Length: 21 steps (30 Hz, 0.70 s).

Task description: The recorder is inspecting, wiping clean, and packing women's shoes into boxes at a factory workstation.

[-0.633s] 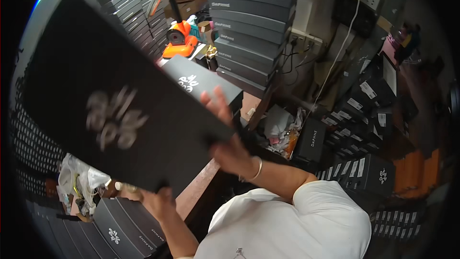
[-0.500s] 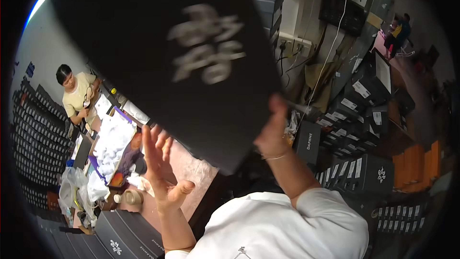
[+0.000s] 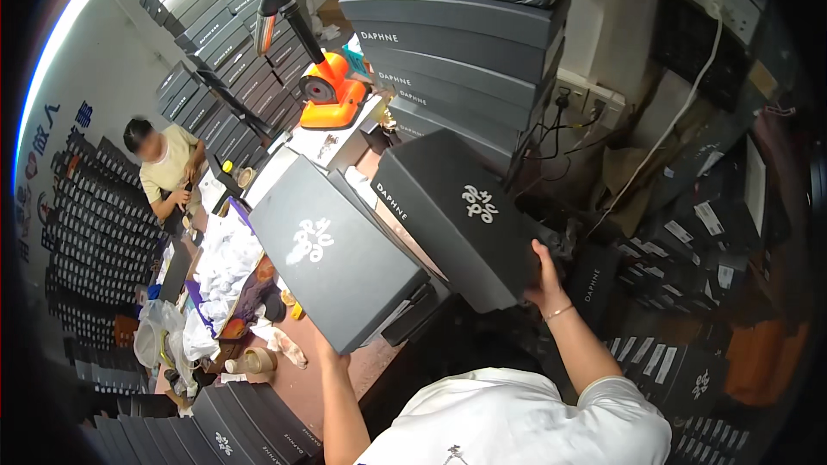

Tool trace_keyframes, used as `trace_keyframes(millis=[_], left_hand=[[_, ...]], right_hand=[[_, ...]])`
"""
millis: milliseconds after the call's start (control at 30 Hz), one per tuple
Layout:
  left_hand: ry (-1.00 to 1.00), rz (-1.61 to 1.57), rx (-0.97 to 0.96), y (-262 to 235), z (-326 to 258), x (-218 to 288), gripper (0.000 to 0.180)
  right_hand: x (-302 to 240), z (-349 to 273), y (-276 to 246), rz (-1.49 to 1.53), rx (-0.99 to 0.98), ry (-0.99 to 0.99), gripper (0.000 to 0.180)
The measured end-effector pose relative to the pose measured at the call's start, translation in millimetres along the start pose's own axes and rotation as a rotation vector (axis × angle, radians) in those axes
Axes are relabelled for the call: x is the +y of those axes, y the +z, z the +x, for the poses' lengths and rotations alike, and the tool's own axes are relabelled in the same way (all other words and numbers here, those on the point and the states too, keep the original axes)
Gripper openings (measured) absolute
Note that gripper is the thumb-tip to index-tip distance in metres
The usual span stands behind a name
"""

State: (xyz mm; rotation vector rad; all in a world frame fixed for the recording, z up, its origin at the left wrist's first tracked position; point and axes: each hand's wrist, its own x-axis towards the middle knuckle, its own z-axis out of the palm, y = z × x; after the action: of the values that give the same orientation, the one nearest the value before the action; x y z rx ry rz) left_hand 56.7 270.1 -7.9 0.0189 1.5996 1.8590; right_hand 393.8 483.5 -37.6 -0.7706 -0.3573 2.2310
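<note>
A dark grey shoebox (image 3: 336, 241) with a pale flower-like emblem on its lid is tilted over the worktable. My left hand (image 3: 330, 355) grips its near left corner, with most of the fingers hidden behind the box. Beside it on the right, a second, darker shoebox (image 3: 465, 215) has the same emblem. My right hand (image 3: 547, 280) is closed on that box's near right end, thumb up and the other fingers hidden. Below the left box's right edge, another dark box part (image 3: 409, 314) shows.
Shoeboxes (image 3: 448, 26) tower at the back, beside an orange machine (image 3: 332, 90) with a black arm. White crumpled paper (image 3: 224, 250) and a beige cup (image 3: 258, 360) are on the left. A person (image 3: 172, 164) sits beyond. More boxes (image 3: 680, 250) are piled right, beneath a hanging white cable (image 3: 663, 129).
The large dark box close to the view has come away, and two shoeboxes now show lower down. My left hand, spread before, is now against the left box. The view has tilted up.
</note>
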Motion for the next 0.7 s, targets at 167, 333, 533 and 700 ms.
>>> trace_keyframes(millis=[167,333,533,700], left_hand=[[-0.158,-0.268,-0.292,-13,35,-61,0.052],[-0.182,-0.289,-0.234,5,44,-72,0.054],[-0.169,-0.305,-0.160,-5,34,-75,0.056],[-0.191,-0.307,-0.119,-4,26,-84,0.058]], right_hand=[[24,94,-42,-0.394,0.238,-0.127,0.061],[59,142,-48,-0.380,0.469,-0.361,0.087],[75,115,-44,-0.359,0.297,0.042,0.115],[80,139,-53,-0.332,0.340,0.127,0.133]])
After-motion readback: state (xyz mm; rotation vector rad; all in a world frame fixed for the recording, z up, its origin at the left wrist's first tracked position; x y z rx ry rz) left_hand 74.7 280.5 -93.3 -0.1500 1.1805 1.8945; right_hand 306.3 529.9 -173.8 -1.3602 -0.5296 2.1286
